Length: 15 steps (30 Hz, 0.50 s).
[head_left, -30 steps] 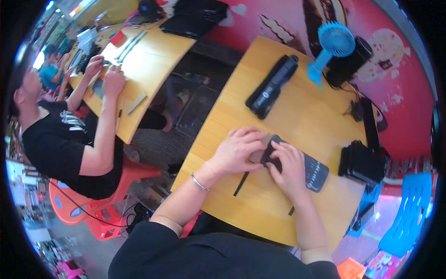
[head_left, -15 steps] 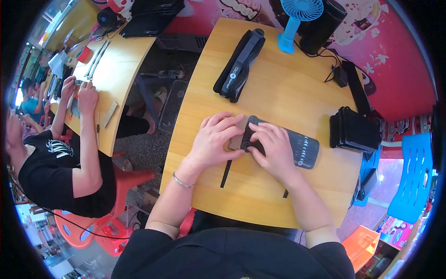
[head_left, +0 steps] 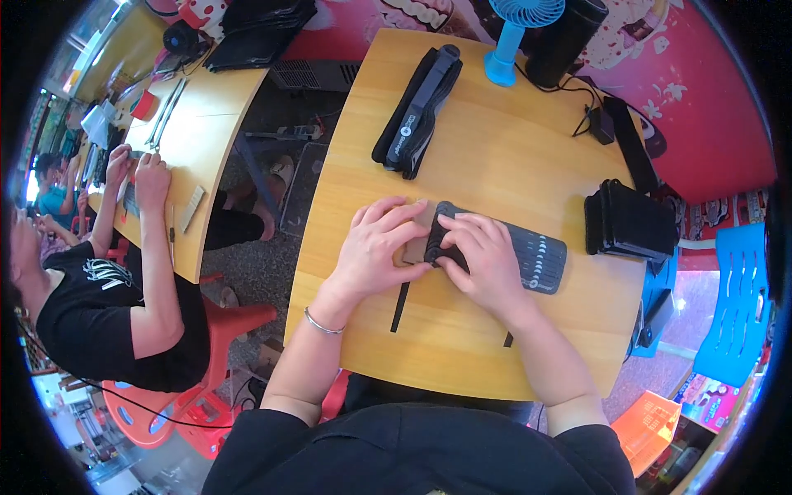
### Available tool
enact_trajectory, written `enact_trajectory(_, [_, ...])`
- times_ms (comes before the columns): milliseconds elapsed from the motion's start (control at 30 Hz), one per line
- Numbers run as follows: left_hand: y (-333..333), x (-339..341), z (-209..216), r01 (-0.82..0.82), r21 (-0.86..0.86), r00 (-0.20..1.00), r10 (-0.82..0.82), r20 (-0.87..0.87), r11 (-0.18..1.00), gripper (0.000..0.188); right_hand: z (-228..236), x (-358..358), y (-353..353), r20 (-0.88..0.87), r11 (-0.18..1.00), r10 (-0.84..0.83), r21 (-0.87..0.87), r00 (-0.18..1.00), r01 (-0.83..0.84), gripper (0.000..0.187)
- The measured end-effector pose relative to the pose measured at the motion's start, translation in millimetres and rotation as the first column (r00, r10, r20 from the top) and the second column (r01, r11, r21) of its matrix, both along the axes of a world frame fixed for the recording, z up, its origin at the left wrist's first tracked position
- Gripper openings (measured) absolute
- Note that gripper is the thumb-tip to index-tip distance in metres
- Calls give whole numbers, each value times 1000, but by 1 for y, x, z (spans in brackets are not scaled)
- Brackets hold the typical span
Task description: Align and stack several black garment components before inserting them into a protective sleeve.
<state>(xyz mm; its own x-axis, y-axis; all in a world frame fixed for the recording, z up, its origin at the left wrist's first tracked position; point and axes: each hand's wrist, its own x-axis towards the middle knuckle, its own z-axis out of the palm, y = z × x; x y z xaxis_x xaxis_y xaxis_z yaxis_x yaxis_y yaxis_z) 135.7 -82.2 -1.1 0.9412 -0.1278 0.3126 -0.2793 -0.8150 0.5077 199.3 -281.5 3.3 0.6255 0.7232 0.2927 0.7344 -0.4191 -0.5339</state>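
Note:
A dark grey flat panel (head_left: pixel 540 257) with a row of pale moon shapes lies on the wooden table in front of me. Its left end carries a thick black rolled-looking edge (head_left: pixel 443 211). My right hand (head_left: pixel 487 264) rests over that end, thumb and fingers closed on the edge. At the panel's left, my left hand (head_left: pixel 375 246) presses its fingertips on a small brownish flat piece (head_left: pixel 417 249), partly hidden under them. Below the hands, a narrow black strip (head_left: pixel 400 307) sticks out, and a short black end (head_left: pixel 508 339) shows beside my right forearm.
A bundle of folded dark panels (head_left: pixel 418 115) lies at the far left of the table (head_left: pixel 487 165). A blue fan (head_left: pixel 505 54), black cables and an adapter (head_left: pixel 601 126) stand at the back. To the right sits a black stack (head_left: pixel 629 221). A co-worker (head_left: pixel 124 305) works at the left table.
The view has shifted slightly. Both hands stay on the same end of the panel, with almost no visible movement of the fingers.

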Motion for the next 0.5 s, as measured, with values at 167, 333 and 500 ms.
enact_trajectory(167, [1,-1,-1,4,5,1000,-4,6,1000,43,-2,0,0,-3,1000,1,5,1000,-1,25])
enact_trajectory(333, [1,0,-3,5,5,1000,-5,2,1000,39,-3,0,-1,7,1000,-3,-7,1000,3,25])
enact_trajectory(500, [2,0,-3,10,-5,1000,-10,-5,1000,40,-2,1,-1,0,1000,3,-6,1000,-3,25])
